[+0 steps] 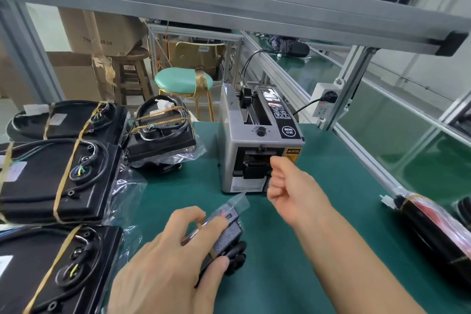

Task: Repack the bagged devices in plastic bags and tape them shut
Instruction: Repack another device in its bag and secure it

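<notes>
At the near edge of the green worktop (293,250), the left hand (168,262) presses a bagged device (221,234) down, fingers closed over it; the right hand (290,183), loosely curled and holding nothing visible, reaches the mouth of the tape dispenser (257,140); more bagged devices (58,178) line the left edge.

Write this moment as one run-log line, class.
left hand: holds bagged device on mat | right hand: at tape dispenser outlet | bag: not yet taped
</notes>
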`<control>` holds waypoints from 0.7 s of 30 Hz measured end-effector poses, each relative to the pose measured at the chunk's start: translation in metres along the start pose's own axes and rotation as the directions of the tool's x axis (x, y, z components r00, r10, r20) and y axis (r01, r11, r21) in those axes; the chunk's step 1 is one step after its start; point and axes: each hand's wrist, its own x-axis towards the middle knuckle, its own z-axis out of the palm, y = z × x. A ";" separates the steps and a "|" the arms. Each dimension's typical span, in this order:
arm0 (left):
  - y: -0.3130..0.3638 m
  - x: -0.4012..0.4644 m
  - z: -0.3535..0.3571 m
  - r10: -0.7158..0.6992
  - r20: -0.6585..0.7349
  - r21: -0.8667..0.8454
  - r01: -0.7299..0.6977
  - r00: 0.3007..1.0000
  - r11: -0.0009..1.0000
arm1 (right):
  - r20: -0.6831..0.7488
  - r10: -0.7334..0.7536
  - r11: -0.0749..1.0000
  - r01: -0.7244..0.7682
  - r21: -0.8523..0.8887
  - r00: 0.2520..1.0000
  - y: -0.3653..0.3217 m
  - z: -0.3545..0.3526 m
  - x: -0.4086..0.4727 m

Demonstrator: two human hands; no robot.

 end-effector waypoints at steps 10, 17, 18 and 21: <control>0.003 0.002 0.001 -0.001 -0.005 0.012 0.001 1.000 1.000 | -0.050 -0.300 0.857 0.246 -0.453 0.953 0.006 -0.004 0.001; 0.002 0.001 0.001 0.012 -0.027 0.017 -0.011 1.000 1.000 | -0.251 -0.246 0.942 0.171 -0.289 0.936 0.012 0.015 0.010; 0.002 0.001 0.001 0.012 -0.022 0.018 -0.012 1.000 1.000 | -0.269 -0.223 0.955 0.156 -0.252 0.937 0.013 0.018 0.010; 0.004 0.001 0.000 -0.011 0.000 0.024 0.011 1.000 1.000 | -0.316 -0.155 0.982 0.109 -0.157 0.936 0.012 0.024 0.009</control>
